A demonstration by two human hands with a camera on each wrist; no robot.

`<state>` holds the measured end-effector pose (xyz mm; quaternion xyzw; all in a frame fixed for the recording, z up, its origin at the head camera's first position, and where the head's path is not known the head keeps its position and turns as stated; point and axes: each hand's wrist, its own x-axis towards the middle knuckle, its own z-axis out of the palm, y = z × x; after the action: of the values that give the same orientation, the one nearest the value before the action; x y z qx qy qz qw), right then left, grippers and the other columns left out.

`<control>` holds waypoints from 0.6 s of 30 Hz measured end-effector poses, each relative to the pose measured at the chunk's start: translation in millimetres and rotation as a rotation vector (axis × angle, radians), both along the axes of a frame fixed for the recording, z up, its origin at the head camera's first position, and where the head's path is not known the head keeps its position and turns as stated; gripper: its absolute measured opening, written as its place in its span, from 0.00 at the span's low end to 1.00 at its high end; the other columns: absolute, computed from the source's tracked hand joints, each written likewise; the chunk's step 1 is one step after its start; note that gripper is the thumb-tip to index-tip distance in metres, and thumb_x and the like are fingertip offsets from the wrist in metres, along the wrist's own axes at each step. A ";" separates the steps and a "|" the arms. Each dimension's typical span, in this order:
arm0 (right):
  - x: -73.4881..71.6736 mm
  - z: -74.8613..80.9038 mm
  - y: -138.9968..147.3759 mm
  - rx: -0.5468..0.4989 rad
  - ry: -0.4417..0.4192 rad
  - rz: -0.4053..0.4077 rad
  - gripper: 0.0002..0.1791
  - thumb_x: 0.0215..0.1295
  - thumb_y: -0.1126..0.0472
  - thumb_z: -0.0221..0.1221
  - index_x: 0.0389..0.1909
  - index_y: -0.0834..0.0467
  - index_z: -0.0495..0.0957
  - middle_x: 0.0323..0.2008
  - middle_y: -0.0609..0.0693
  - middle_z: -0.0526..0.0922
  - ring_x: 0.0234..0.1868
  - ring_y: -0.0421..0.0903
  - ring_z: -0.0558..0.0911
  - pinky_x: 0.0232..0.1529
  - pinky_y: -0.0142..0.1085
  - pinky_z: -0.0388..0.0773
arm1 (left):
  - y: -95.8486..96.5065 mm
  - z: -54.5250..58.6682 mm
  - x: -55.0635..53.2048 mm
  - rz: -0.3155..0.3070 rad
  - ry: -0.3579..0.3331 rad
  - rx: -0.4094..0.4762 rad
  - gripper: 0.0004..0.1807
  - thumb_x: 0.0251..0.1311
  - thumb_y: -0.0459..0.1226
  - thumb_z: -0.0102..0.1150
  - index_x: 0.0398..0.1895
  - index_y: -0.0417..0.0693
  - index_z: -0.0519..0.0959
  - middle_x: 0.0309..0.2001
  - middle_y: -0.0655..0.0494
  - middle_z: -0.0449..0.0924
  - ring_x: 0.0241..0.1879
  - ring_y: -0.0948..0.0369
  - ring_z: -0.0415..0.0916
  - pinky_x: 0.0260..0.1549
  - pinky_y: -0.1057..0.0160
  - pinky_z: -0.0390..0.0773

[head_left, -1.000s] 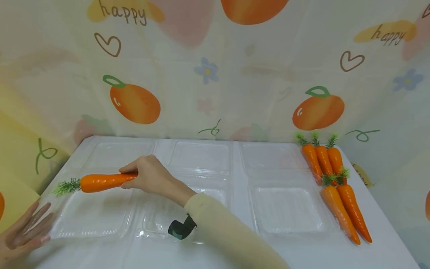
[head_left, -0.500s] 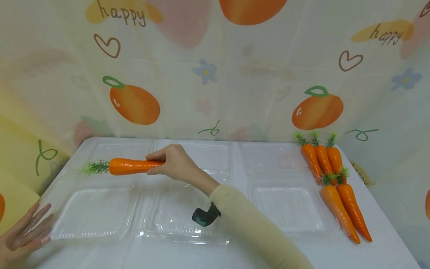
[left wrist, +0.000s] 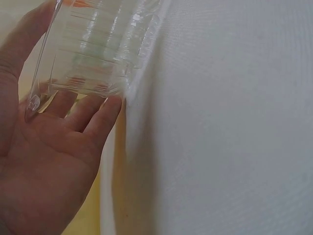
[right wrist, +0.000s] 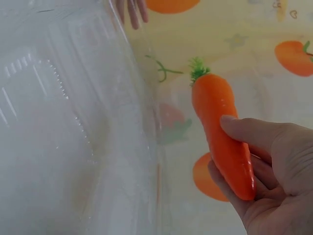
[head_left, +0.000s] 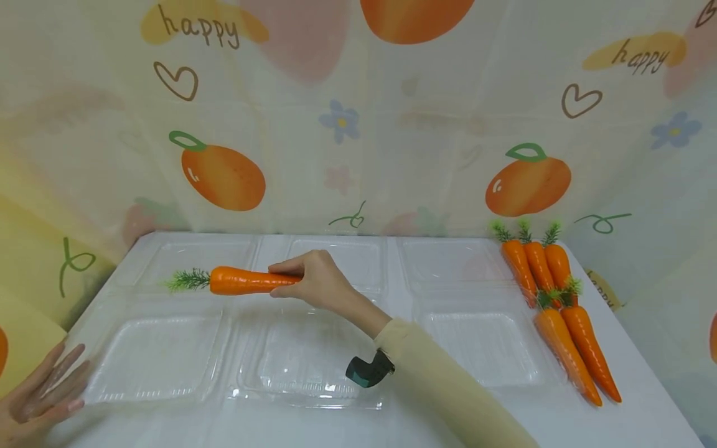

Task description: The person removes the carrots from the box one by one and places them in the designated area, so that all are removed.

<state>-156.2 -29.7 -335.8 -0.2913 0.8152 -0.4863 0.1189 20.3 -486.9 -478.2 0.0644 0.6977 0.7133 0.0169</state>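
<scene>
In the head view, my right hand (head_left: 327, 283) grips an orange carrot (head_left: 246, 281) by its narrow end, above the clear plastic containers. The carrot lies nearly level, its green leafy top pointing left. The right wrist view shows the thumb on one side of the carrot (right wrist: 222, 132) and the fingers beneath it. At the far left, my left hand (head_left: 42, 392) touches the side of the front-left clear container (head_left: 159, 354) with fairly straight, spread fingers. In the left wrist view, the fingertips of the left hand (left wrist: 63, 142) meet the edge of that ridged clear container (left wrist: 98, 54).
Several clear containers stand in two rows on the white table, among them a front-middle one (head_left: 302, 361) and a front-right one (head_left: 482, 348). Several more carrots (head_left: 568, 354) lie along the right, some in the back (head_left: 536, 264). A fruit-printed cloth (head_left: 358, 168) hangs behind.
My right hand has moved to the right with the carrot, from over the left container toward the middle ones. The left hand has stayed in place.
</scene>
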 end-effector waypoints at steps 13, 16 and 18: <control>10.8 2.2 41.8 0.006 0.042 -0.041 0.22 0.55 0.64 0.71 0.52 0.60 0.83 0.45 0.50 0.87 0.39 0.40 0.83 0.39 0.27 0.81 | -1.9 5.5 -16.4 -0.605 0.065 0.590 0.50 0.63 0.09 0.19 0.74 0.62 0.19 0.77 0.70 0.46 0.73 0.68 0.51 0.64 0.61 0.67; 10.2 3.6 49.0 0.003 0.066 -0.052 0.22 0.54 0.65 0.72 0.52 0.61 0.83 0.45 0.51 0.87 0.40 0.41 0.84 0.40 0.26 0.81 | -4.4 6.9 -12.6 -0.499 0.091 0.393 0.51 0.63 0.10 0.25 0.75 0.59 0.20 0.75 0.74 0.51 0.70 0.72 0.57 0.58 0.67 0.73; 10.2 3.5 52.8 0.007 0.071 -0.056 0.22 0.54 0.65 0.72 0.52 0.61 0.83 0.44 0.51 0.87 0.40 0.41 0.84 0.40 0.26 0.81 | -7.5 5.5 -10.9 -0.463 0.096 0.328 0.51 0.63 0.09 0.26 0.75 0.58 0.19 0.75 0.75 0.51 0.69 0.73 0.57 0.57 0.68 0.73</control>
<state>-146.1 23.1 -332.3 -0.2850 0.8283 -0.4761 0.0773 9.4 -494.4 -472.7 0.2574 0.5398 0.7899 0.1357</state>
